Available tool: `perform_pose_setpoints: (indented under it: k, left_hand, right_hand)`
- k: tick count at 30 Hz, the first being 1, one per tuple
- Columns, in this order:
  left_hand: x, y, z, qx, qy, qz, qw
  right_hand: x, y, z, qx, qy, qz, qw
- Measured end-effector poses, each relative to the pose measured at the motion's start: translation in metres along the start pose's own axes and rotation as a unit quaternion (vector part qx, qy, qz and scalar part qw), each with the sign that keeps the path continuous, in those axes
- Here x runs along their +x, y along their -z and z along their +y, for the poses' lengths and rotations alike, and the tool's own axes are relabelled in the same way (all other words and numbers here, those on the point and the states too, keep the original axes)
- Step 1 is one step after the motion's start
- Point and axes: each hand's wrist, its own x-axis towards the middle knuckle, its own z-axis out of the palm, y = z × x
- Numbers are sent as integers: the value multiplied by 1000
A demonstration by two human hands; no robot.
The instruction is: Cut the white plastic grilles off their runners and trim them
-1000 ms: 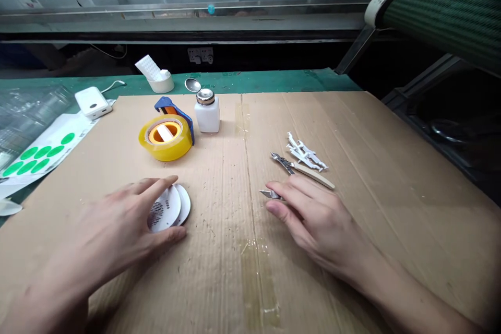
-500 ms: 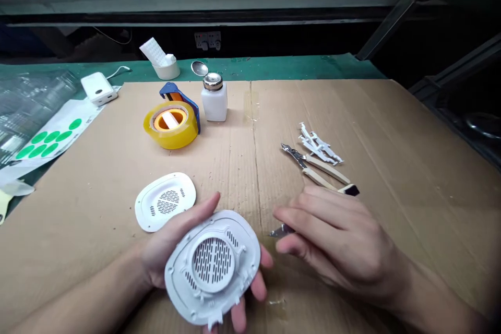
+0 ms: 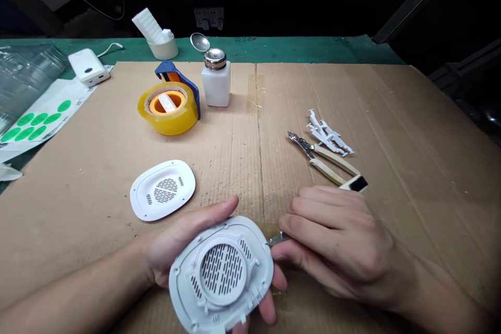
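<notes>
The left hand (image 3: 180, 250) is palm up with the fingers curled around a white plastic cover (image 3: 223, 276), so it is gripping the cover and holding it up over the cardboard sheet (image 3: 97, 177). The cover has a round part with many thin slots, and small tabs stick out along its rim. The right hand (image 3: 336, 240) is closed around a small metal-tipped tool (image 3: 276, 240). Only the tip shows, and it sits just beside the cover's edge. The fingers hide the rest, so I cannot tell just what kind of tool it is.

A second white cover (image 3: 162, 190) lies flat on the cardboard, near the left hand. To the right lie a heap of small white plastic bits (image 3: 329, 135) and a pair of side cutters (image 3: 309, 151) with pale handles.

From how things lie, some work looks done, since the small bits are in a heap. More looks left, since the tabs remain on the held cover and the flat cover has not been picked up. A roll of yellow tape (image 3: 168, 109) and a white bottle (image 3: 215, 83) stand farther off.
</notes>
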Motion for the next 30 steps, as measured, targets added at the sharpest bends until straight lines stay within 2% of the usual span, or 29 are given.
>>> perform_pose_setpoints:
  k: [5,10,16,30]
  left_hand:
    - [0,-1,0,16,2,-13,1000]
    - [-3,-3,0,0,22,25,999]
    - [-4,-3,0,-18,27,12,999]
    - [-3,-8,4,-27,57,46,997]
  right_hand:
    - [-1,0,-1,1,-2,1,1000]
    - [0,-1,-1,-2,-7,-6,1000]
    - [1,-4,0,-5,-5,-17,1000]
    - [2,-7,-2,12,2,-9,1000]
